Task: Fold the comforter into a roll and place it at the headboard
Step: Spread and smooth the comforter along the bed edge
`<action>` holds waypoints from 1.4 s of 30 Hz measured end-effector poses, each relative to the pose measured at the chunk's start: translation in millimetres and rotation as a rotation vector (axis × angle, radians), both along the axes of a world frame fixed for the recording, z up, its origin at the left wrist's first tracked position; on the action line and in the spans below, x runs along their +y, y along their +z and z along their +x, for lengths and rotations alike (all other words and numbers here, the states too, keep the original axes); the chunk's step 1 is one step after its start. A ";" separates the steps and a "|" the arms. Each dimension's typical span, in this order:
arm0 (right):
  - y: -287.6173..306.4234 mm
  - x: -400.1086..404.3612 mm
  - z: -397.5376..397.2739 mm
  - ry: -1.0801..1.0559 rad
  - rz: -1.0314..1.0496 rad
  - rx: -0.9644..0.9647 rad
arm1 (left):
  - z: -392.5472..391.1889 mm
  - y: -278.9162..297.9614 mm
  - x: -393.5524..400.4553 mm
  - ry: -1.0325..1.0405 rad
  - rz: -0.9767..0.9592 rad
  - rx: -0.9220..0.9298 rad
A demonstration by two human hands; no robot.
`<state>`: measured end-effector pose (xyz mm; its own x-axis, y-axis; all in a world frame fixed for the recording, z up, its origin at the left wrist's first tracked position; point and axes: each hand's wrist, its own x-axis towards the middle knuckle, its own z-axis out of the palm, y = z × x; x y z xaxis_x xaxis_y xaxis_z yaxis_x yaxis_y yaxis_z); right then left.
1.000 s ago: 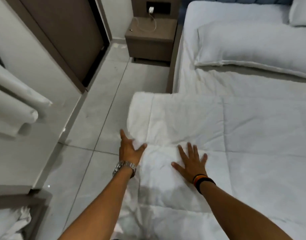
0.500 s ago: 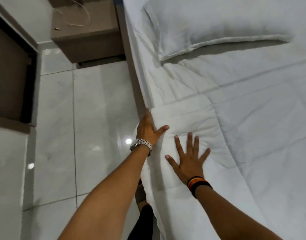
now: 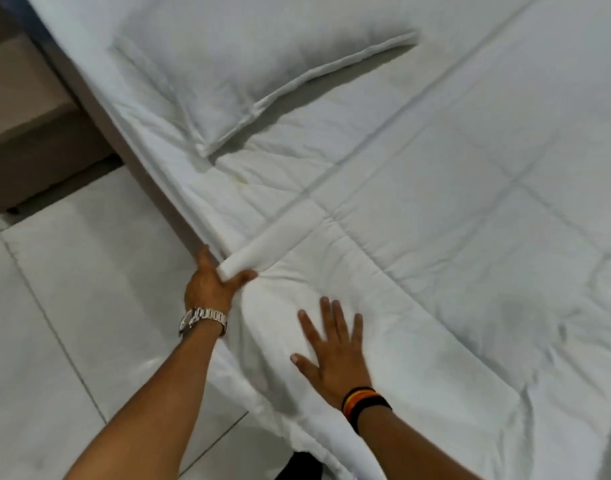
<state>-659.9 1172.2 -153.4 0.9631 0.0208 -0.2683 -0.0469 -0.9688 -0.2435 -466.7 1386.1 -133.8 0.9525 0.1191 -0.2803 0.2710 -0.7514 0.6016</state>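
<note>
The white quilted comforter [image 3: 453, 258] lies spread over the bed, its folded corner at the bed's left edge. My left hand [image 3: 212, 284], with a metal watch on the wrist, grips that thick folded corner, thumb on top and fingers along the mattress side. My right hand [image 3: 331, 351], with dark bands on the wrist, lies flat with fingers spread on the comforter just right of the corner. A white pillow [image 3: 262, 60] rests at the upper part of the bed. The headboard is out of view.
A brown nightstand [image 3: 23, 133] stands at the upper left beside the bed. Glossy pale floor tiles [image 3: 72, 323] fill the left side. The comforter's edge hangs off the bed near my legs at the bottom.
My view has swung right and closer over the bed. My left hand has moved up along the bed edge and closed around the comforter's corner; my right hand stays flat beside it.
</note>
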 end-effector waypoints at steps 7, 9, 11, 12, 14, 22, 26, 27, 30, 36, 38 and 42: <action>42.9 -39.8 -101.0 -0.663 0.073 0.063 | -82.9 25.7 -97.3 -0.538 0.080 -0.294; 47.7 -58.3 -155.6 -0.852 0.080 0.085 | -133.1 30.1 -135.6 -0.784 0.039 -0.277; 45.6 -64.9 -206.1 -0.983 0.098 0.070 | -179.5 27.0 -169.1 -0.985 0.007 -0.267; 42.6 -65.7 -232.7 -1.053 0.097 0.059 | -204.2 23.7 -184.7 -1.080 -0.009 -0.261; 34.9 -67.3 -278.2 -1.229 0.097 0.079 | -248.5 13.0 -207.9 -1.248 -0.020 -0.270; 6.2 -83.6 -319.5 -1.758 0.491 -0.075 | -310.4 -12.0 -222.4 -1.473 0.090 -0.241; 22.8 -94.1 -314.3 -1.611 0.393 -0.107 | -304.3 6.3 -199.5 -1.481 0.053 -0.196; 28.5 -90.1 -312.7 -1.548 0.350 -0.138 | -302.6 12.4 -191.5 -1.458 0.031 -0.184; 35.2 -70.2 -329.0 -1.591 0.295 -0.246 | -291.6 26.3 -158.8 -1.333 -0.020 -0.158; 1.7 -16.3 -376.6 -1.944 0.581 -0.176 | -230.3 12.4 -54.7 -0.923 0.004 -0.149; -15.8 21.8 -368.2 -2.111 0.698 -0.245 | -206.4 -8.1 -18.0 -0.648 -0.019 -0.079; -52.4 87.1 -322.4 -2.499 1.179 -0.375 | -174.8 -54.7 26.8 0.020 -0.197 0.318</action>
<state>-982.3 1259.3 -205.7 -0.3565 -0.4464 -0.8207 0.0245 0.8737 -0.4859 -641.6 1412.9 -188.5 0.8122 0.0507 -0.5811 0.4808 -0.6223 0.6177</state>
